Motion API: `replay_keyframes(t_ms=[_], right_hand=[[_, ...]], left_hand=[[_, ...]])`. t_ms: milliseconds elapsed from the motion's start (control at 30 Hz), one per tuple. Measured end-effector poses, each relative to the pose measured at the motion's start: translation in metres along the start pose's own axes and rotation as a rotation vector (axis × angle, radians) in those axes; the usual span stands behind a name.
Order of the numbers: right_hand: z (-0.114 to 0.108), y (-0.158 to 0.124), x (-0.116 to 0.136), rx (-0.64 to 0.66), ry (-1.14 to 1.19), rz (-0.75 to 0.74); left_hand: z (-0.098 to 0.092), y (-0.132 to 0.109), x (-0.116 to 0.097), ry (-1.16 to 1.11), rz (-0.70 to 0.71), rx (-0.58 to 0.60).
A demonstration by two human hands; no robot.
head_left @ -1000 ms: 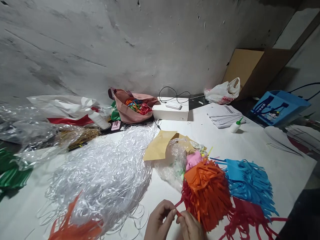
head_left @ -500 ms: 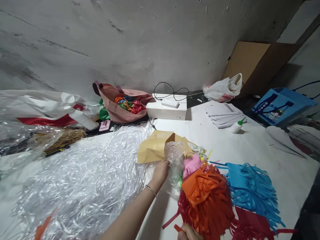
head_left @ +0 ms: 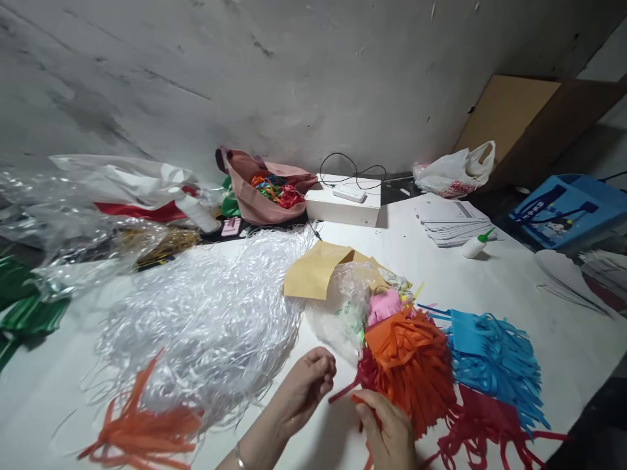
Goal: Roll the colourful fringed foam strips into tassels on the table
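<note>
My right hand [head_left: 388, 427] pinches a folded orange strip [head_left: 357, 395] between thumb and fingertips, low in the head view. Just to its left is my left hand [head_left: 306, 385], its fingers curled together; what they hold, if anything, is too small to make out. A pile of orange fringed strips [head_left: 414, 369] lies beyond my right hand. Dark red fringe [head_left: 482, 418] and blue fringe [head_left: 494, 362] lie to its right. Ahead of my left hand, a clear plastic bag [head_left: 337, 326] rests against a brown paper envelope [head_left: 313, 274].
White shiny strings [head_left: 206, 313] cover the left of the table, with an orange tassel [head_left: 142, 431] at their near edge. At the back stand a pink bag [head_left: 245, 192] of coloured strips and a white box [head_left: 337, 209]. A glue bottle [head_left: 474, 247] stands near stacked papers [head_left: 453, 222].
My left hand has left the clear plastic bag and come back near my right hand. My right hand has risen with the orange strip. The view has swung left, bringing in green strips.
</note>
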State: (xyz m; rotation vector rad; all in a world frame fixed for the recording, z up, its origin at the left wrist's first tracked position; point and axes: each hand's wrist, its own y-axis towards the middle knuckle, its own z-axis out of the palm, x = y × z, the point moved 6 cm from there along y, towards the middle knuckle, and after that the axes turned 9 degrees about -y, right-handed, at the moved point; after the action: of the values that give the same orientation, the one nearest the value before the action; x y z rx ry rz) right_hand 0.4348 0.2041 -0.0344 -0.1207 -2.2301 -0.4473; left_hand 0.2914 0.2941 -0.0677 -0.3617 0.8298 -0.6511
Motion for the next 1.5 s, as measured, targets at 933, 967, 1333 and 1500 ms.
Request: replay_keyframes(t_ms=[933, 967, 1333, 1500], right_hand=[[-0.012, -0.083, 0.186, 0.461, -0.213, -0.592], [-0.011, -0.086, 0.189, 0.468, -0.227, -0.607], [0.0, -0.102, 0.205, 0.796, -0.152, -0.5], [0.008, -0.114, 0.204, 0.921, -0.084, -0.413]], left_hand=[[-0.029, -0.213, -0.017, 0.161, 0.432, 0.228], [-0.031, -0.217, -0.017, 0.179, 0.455, 0.228], [-0.043, -0.253, -0.024, 0.472, 0.519, 0.306], [-0.054, -0.257, -0.02, 0.464, 0.384, 0.289]])
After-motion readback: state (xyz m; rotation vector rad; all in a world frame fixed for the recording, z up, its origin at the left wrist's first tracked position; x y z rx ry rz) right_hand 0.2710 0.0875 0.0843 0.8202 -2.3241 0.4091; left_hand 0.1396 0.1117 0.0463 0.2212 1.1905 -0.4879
